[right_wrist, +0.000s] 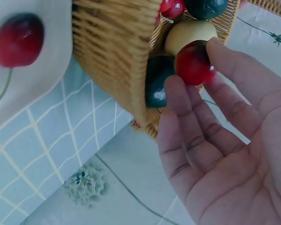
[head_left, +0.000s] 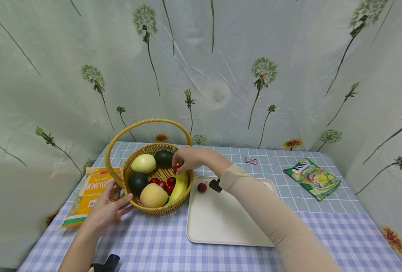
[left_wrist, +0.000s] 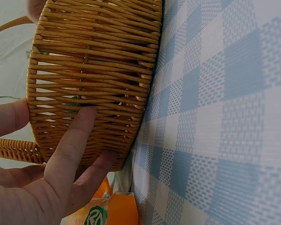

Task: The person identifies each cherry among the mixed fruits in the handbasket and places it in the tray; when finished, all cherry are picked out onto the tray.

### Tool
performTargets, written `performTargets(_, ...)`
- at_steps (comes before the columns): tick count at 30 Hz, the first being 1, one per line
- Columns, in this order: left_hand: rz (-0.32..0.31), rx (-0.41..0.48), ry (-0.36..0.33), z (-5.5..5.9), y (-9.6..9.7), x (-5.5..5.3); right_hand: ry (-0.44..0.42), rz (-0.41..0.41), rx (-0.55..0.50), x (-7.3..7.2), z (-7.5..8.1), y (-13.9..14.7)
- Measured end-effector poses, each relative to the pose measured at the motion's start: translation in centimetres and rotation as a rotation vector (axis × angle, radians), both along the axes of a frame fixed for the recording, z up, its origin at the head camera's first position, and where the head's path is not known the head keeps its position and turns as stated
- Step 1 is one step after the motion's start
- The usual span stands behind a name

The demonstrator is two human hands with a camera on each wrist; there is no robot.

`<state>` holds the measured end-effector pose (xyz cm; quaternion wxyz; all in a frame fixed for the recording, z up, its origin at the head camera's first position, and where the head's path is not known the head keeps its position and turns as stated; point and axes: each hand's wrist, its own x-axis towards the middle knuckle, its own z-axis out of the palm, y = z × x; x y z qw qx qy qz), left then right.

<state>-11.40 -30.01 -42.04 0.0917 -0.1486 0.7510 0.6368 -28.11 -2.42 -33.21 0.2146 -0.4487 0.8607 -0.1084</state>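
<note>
Between thumb and fingertips my right hand [head_left: 189, 157] pinches a dark red cherry [right_wrist: 195, 63] over the right side of the wicker basket [head_left: 158, 211]. My left hand [head_left: 106, 207] rests against the basket's front left, its extended fingers touching the woven outer wall [left_wrist: 98, 70] and the rim. Inside the basket lie a banana [head_left: 179, 190], a peach [head_left: 153, 195], a pale yellow-green fruit [head_left: 144, 163], two dark green fruits [head_left: 137, 183] and several red cherries [head_left: 161, 184]. Another cherry [head_left: 202, 187], with a stem, lies on the cream tray [head_left: 228, 223].
An orange food packet [head_left: 97, 185] lies left of the basket, partly behind my left hand. At the right is a green snack bag [head_left: 313, 177]. A small pink wrapped candy [head_left: 250, 160] lies behind the tray. The basket's tall handle [head_left: 150, 121] arches above it.
</note>
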Motion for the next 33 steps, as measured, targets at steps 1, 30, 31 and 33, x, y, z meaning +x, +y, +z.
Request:
performTargets(1,-0.002,0.003,0.001,0.0,0.0,0.0,-0.003,0.001,-0.005,0.0,0.0,0.3)
performTargets(30,-0.036,0.011,0.028,-0.3,-0.4,0.3,-0.122,-0.148,-0.190,1.1,-2.5,11.5)
performTargets(31,-0.039,0.013,0.032,-0.3,-0.4,0.3,-0.124,-0.159,-0.192,1.1,-2.8,11.8)
performTargets(33,-0.045,0.016,0.038,-0.3,-0.4,0.3,-0.127,-0.181,-0.202,1.3,-3.4,12.5)
